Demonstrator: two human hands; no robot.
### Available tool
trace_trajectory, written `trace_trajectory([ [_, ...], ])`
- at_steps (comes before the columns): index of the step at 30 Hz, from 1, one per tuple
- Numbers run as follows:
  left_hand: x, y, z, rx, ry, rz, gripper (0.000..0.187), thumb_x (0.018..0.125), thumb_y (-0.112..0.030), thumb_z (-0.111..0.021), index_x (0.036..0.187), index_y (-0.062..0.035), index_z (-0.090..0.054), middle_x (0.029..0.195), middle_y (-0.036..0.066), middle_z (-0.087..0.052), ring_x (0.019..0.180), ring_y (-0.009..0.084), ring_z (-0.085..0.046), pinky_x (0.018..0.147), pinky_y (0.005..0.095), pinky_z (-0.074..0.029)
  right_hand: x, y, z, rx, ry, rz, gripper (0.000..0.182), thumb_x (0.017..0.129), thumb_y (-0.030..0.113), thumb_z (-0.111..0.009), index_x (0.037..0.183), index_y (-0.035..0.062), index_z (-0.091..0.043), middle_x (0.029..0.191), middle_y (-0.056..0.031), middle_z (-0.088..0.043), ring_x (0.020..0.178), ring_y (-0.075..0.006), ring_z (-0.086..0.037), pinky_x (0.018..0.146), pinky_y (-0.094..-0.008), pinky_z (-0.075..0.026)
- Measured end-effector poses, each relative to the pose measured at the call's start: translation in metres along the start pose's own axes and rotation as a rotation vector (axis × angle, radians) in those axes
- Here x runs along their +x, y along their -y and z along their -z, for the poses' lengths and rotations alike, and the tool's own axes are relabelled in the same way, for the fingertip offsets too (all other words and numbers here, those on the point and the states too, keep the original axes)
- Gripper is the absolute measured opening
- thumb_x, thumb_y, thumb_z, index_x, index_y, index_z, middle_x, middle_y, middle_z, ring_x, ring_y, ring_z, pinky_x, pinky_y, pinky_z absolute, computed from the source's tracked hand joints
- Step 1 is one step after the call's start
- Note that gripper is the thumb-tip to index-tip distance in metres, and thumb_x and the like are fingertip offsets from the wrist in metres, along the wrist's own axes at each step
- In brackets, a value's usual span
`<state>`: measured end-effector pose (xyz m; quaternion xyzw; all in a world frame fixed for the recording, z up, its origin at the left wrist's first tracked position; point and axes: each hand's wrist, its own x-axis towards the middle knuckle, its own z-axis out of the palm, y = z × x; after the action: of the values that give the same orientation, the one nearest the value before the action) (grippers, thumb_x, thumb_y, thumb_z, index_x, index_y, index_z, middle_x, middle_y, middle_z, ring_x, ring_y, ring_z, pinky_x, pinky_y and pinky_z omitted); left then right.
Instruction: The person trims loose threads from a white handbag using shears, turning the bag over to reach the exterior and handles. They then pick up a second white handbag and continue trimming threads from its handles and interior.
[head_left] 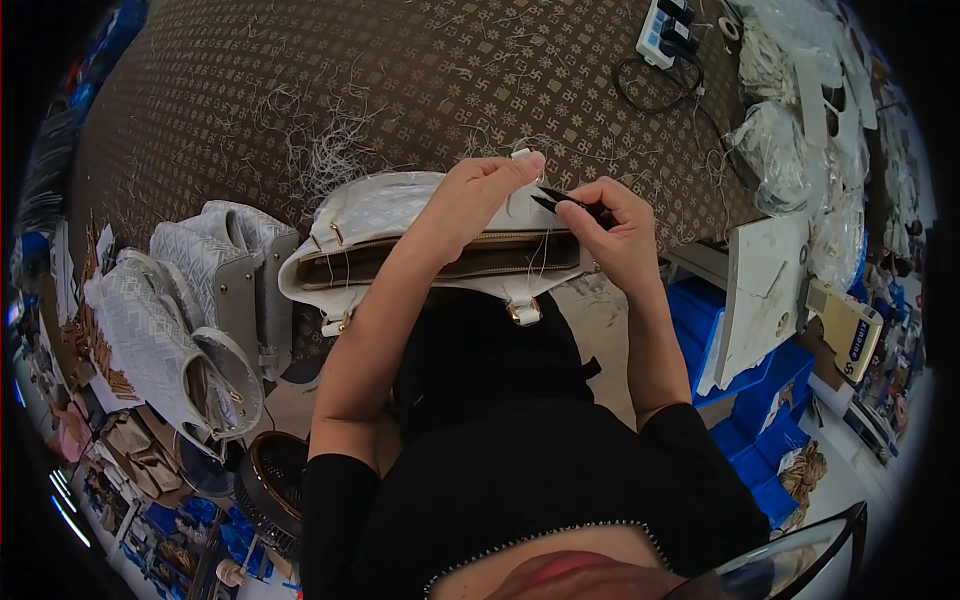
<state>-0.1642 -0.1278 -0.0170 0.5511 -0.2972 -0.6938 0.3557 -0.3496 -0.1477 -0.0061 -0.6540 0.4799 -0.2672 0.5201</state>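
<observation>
A white handbag [375, 205] lies at the table edge in front of me, its zipped top partly open on a brown lining. Loose threads [543, 250] hang across the opening. My left hand [482, 195] is closed at the bag's far side, thumb and fingers pinching a small white strap tab [520, 155]. Just right of it, my right hand [618, 228] is wrapped around dark thread snips [552, 198], whose pointed tips are near the strap and thread. A gold-fitted strap end [523, 312] hangs on the bag's near side.
Cut thread [325, 150] is heaped on the brown patterned tablecloth [400, 70]. More white bags [170, 330] stand at left, near a dark round basket [270, 485]. A power strip [665, 32] with a black cable, plastic wrapping [780, 155] and blue bins [695, 325] are at right.
</observation>
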Motion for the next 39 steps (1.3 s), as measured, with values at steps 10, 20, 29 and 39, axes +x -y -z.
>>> trace_trajectory([
  [10,0.006,0.010,-0.001,-0.080,0.005,-0.022,0.045,0.084,-0.042,-0.056,0.085,0.0022,-0.063,0.064,-0.005,-0.045,0.062,0.0044,-0.038,0.056,0.0207,-0.033,-0.002,-0.011,-0.001,0.144,-0.087,0.097,0.009,0.076,0.009,-0.066,0.078,0.0015,-0.062,0.068,0.0012,-0.052,0.059,-0.0046,-0.045,0.052,-0.0199,-0.034],
  [20,0.005,0.009,0.000,-0.084,0.014,-0.048,0.043,0.084,-0.043,-0.055,0.073,-0.0019,-0.060,0.058,-0.008,-0.035,0.055,0.0031,-0.031,0.050,0.0211,-0.026,-0.003,-0.007,0.002,0.001,-0.016,0.081,0.009,0.076,0.009,-0.066,0.077,0.0012,-0.062,0.068,0.0008,-0.052,0.059,-0.0052,-0.046,0.052,-0.0199,-0.035],
  [29,0.002,0.005,-0.002,-0.068,0.001,-0.027,0.044,0.084,-0.043,-0.055,0.077,0.0002,-0.061,0.061,-0.007,-0.038,0.060,0.0037,-0.033,0.055,0.0205,-0.030,-0.003,-0.004,-0.001,-0.042,-0.037,0.044,0.009,0.075,0.009,-0.067,0.079,0.0015,-0.063,0.067,0.0004,-0.053,0.058,-0.0052,-0.046,0.051,-0.0202,-0.035],
  [39,-0.002,0.000,0.001,-0.029,0.038,0.019,0.043,0.085,-0.041,-0.055,0.082,0.0015,-0.062,0.069,-0.005,-0.048,0.067,0.0039,-0.039,0.062,0.0206,-0.035,-0.002,0.000,-0.003,-0.046,-0.015,0.043,0.006,0.076,0.006,-0.065,0.077,0.0016,-0.061,0.068,0.0019,-0.052,0.061,-0.0040,-0.044,0.053,-0.0191,-0.033],
])
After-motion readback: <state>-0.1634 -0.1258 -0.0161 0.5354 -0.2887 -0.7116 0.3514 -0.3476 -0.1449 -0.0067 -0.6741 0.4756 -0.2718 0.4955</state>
